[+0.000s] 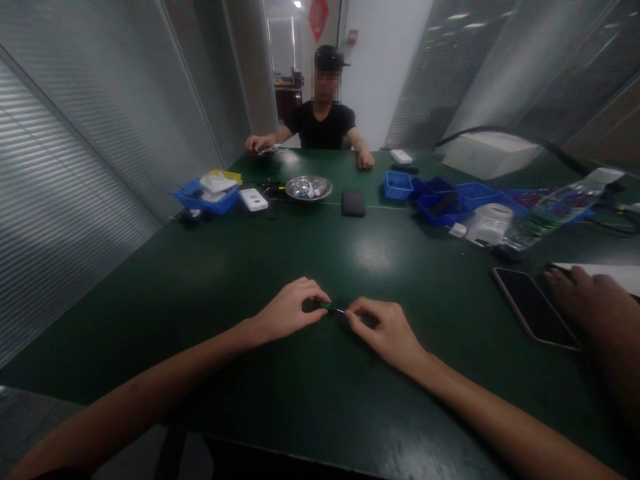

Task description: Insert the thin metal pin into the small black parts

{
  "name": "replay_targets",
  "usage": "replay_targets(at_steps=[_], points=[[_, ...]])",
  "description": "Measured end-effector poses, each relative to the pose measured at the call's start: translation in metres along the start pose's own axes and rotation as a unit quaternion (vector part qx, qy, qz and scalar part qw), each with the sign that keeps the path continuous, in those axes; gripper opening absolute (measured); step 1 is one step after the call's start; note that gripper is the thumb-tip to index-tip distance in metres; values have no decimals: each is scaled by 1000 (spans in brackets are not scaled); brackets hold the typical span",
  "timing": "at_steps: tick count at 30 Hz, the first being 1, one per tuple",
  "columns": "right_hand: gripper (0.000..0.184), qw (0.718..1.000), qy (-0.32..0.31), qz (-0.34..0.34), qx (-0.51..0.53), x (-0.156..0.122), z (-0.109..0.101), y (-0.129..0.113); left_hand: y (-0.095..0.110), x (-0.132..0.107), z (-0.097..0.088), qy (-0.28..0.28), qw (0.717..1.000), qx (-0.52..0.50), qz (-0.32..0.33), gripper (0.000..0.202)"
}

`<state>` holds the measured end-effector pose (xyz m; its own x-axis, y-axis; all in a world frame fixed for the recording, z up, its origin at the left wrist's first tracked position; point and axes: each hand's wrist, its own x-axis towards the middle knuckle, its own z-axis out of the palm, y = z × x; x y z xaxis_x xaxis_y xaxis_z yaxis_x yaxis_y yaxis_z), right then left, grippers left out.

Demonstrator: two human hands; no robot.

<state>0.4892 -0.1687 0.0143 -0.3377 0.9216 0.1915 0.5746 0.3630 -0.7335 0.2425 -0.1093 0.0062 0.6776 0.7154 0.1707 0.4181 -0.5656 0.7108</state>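
Note:
Both my hands rest on the dark green table near its front edge, close together. My left hand is closed in a pinch around the dark, green-tipped handle of a small screwdriver. The thin metal shaft runs right to my right hand, whose fingers are pinched at the tip on something too small to make out.
Another person's hand lies at the right beside a dark phone. A person in black sits at the far end. Mid-table stand a metal bowl, a black phone, blue bins, a blue tray, a white device and a plastic bottle.

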Motion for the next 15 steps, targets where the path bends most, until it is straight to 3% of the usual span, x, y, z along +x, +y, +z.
replay_targets(at_steps=[9, 15], points=[[16, 999, -49, 12, -16, 6, -5, 4, -3, 1, 0, -22, 999, -2, 25, 17], [17, 999, -35, 8, -23, 9, 6, 1, -4, 1, 0, -34, 999, 2, 31, 16]])
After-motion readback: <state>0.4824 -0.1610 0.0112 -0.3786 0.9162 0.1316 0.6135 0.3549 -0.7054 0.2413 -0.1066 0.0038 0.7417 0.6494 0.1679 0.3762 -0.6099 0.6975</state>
